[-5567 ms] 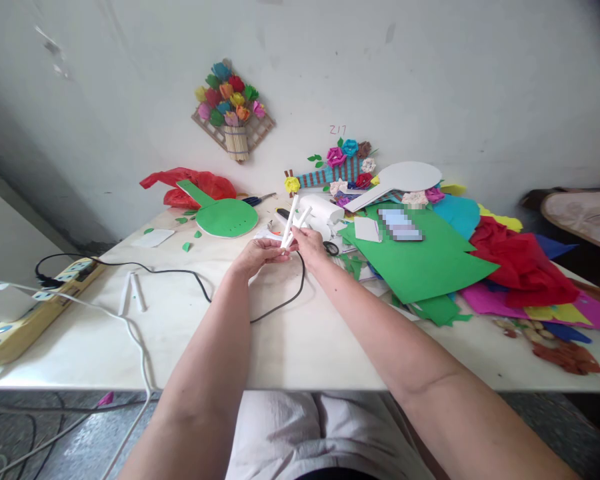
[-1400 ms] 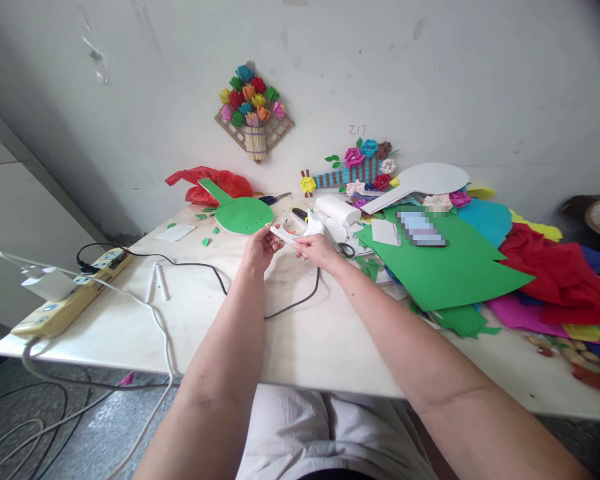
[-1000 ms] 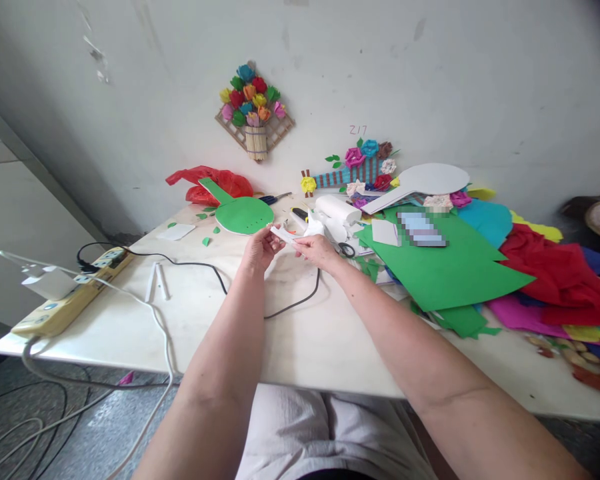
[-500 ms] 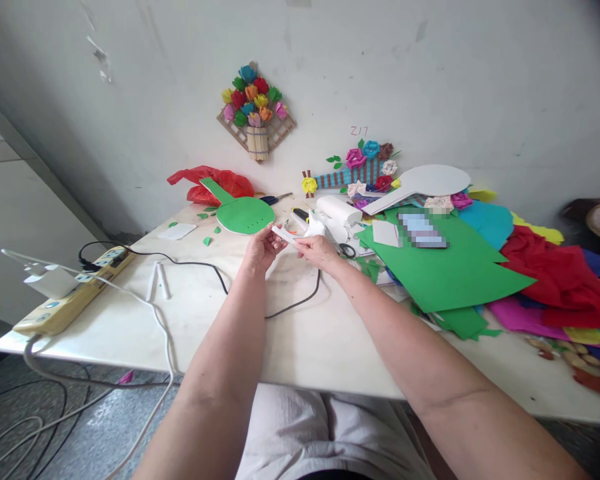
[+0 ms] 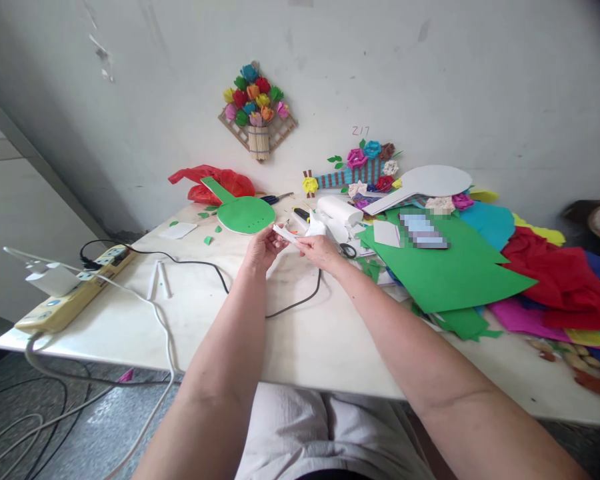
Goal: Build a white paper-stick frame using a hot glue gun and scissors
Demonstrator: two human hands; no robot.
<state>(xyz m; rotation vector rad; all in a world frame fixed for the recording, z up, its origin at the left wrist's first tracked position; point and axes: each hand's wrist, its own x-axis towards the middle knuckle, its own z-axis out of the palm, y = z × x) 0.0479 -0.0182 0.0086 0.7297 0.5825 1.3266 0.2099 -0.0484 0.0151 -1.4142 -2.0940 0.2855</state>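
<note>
A narrow white strip (image 5: 285, 233), which looks like paper or card, is held between both hands above the table. My left hand (image 5: 265, 248) pinches its left end, and my right hand (image 5: 319, 251) grips the other end between thumb and fingers. Just beyond my left hand lies a green paddle-shaped cutout (image 5: 247, 215) with a row of small dark dots. White rolled material (image 5: 339, 210) and a black-and-yellow cutter (image 5: 301, 214) are behind the hands. The black handle of a pair of scissors (image 5: 349, 251) shows right of my right hand.
A yellow power strip (image 5: 75, 293) with cables sits at left, near two thin white strips (image 5: 159, 280). Green sheets (image 5: 460, 273), a phone (image 5: 424, 231) and a white paddle-shaped cutout (image 5: 433, 181) cover the right side. A black cable (image 5: 300, 305) crosses beneath my arms.
Almost nothing differs. Both hands keep hold of the white strip in nearly the same place; the whole view has shifted very slightly.
</note>
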